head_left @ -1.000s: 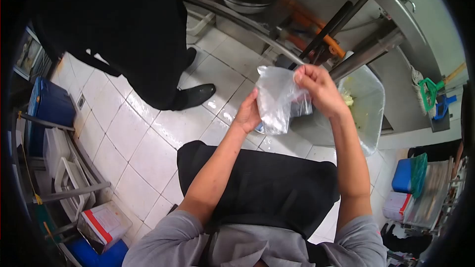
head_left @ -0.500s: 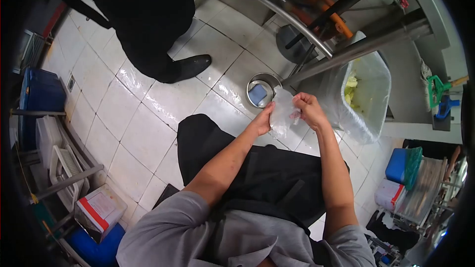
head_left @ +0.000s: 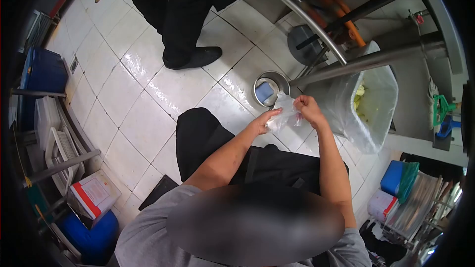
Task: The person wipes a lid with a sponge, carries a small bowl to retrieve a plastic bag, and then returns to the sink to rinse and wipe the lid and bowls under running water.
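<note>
A thin, clear plastic bag [head_left: 283, 112] is stretched between my two hands, above the tiled floor. My left hand [head_left: 267, 121] grips its near left side, with the thumb lying over the plastic. On the other side, the fingers of my right hand [head_left: 308, 111] pinch the bag's right edge. Something small and reddish shows by those fingertips, too small to name. Just beyond the bag, a round metal pot [head_left: 271, 77] stands on the floor. Inside it lies a blue-grey block [head_left: 263, 91], perhaps a sponge.
A bin lined with clear plastic [head_left: 385, 113] stands to the right, with yellow-green scraps inside. A metal table leg [head_left: 366, 62] runs above it. Another person's dark shoe [head_left: 200, 57] is on the floor ahead. A red-and-white box [head_left: 94, 194] sits at the left.
The other person's legs have shifted, and a second leg now shows. My hands keep hold of the bag, which has changed shape between them. The view has moved slightly.
</note>
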